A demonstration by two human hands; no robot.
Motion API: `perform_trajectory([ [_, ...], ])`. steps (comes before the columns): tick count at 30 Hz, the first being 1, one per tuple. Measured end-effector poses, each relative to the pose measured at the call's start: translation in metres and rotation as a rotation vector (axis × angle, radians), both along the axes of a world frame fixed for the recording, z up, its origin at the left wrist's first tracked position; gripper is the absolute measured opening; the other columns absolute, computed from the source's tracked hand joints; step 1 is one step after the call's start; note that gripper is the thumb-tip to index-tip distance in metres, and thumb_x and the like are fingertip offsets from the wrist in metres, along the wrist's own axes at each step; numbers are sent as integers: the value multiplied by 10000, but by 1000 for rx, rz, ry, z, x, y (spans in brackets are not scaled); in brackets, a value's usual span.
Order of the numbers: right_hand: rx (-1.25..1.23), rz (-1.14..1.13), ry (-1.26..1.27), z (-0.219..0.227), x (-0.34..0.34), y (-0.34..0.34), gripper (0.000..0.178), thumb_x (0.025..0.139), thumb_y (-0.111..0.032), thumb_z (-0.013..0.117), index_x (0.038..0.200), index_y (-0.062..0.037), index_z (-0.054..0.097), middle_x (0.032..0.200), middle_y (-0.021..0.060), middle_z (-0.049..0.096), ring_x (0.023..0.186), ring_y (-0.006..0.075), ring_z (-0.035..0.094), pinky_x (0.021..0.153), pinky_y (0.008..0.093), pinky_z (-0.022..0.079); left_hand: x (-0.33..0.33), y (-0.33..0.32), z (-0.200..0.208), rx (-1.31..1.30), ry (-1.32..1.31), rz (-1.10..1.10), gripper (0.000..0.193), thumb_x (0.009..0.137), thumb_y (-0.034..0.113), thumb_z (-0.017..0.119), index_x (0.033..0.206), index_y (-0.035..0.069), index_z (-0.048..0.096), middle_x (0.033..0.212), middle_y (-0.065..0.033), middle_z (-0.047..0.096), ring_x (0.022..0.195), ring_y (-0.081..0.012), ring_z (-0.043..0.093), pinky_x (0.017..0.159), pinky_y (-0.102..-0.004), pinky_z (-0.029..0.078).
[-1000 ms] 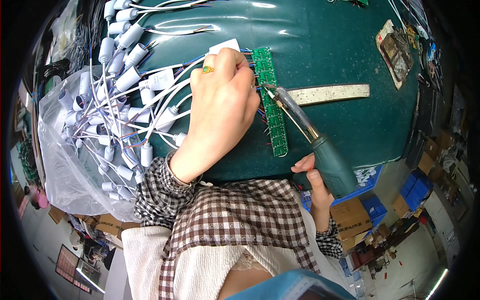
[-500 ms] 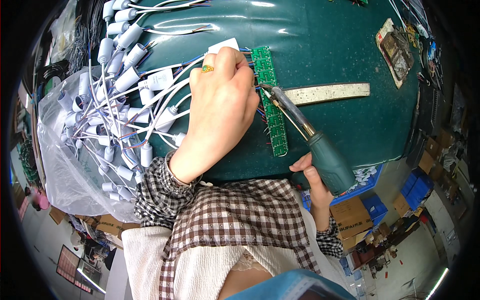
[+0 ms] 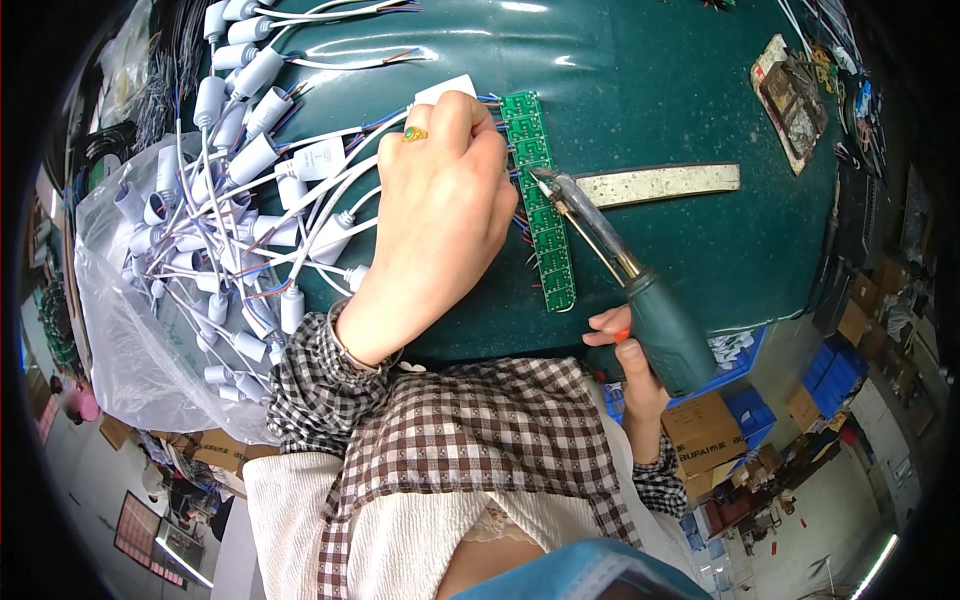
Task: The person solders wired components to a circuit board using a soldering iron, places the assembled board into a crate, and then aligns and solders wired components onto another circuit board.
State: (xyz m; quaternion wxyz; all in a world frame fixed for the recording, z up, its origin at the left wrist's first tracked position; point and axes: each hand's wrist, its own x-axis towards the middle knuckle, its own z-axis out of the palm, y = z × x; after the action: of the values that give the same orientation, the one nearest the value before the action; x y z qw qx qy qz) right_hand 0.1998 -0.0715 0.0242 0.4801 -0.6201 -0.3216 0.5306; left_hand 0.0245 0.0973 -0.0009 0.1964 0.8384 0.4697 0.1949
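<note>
My left hand (image 3: 440, 200), with a ring on one finger, is closed over thin wires at the left edge of a green circuit board strip (image 3: 554, 245). Its fingertips are mostly hidden beneath the knuckles. White cables (image 3: 362, 172) with coloured wire ends run under that hand from the left. My right hand (image 3: 642, 380) is wrapped round the dark green handle of a soldering gun (image 3: 670, 335), a finger beside its red trigger. The gun's metal tip points up and left, at the board's right edge near its middle; whether they touch I cannot tell.
Several white lamp holders (image 3: 252, 158) lie heaped at the left, partly on a clear plastic bag (image 3: 120, 330). A pale flat bar (image 3: 665, 185) lies right of the board. At the far right is a small board with a dark, dirty block (image 3: 792, 100). The tabletop (image 3: 650, 90) is green.
The soldering gun has shifted slightly right and down, its tip drawing away from the wires at the board's left side. Its red trigger now shows. My left hand has barely moved.
</note>
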Motion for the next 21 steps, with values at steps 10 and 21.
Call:
perform_trajectory([
  [10, -49, -12, 40, 0, -1, -1, 288, 875, -175, 604, 939, 105, 578, 858, 183, 583, 834, 262, 613, 693, 396, 600, 0, 2, 0, 4, 3, -30, 135, 655, 16, 638, 782, -18, 606, 944, -118, 527, 879, -298, 516, 697, -403, 385],
  [21, -51, -22, 36, 0, -2, -1, 268, 867, -167, 612, 909, 95, 577, 837, 179, 573, 801, 266, 613, 688, 408, 598, 1, 6, 6, 4, 88, -66, 125, 689, 31, 641, 800, -6, 598, 957, -101, 514, 904, -287, 516, 709, -399, 389],
])
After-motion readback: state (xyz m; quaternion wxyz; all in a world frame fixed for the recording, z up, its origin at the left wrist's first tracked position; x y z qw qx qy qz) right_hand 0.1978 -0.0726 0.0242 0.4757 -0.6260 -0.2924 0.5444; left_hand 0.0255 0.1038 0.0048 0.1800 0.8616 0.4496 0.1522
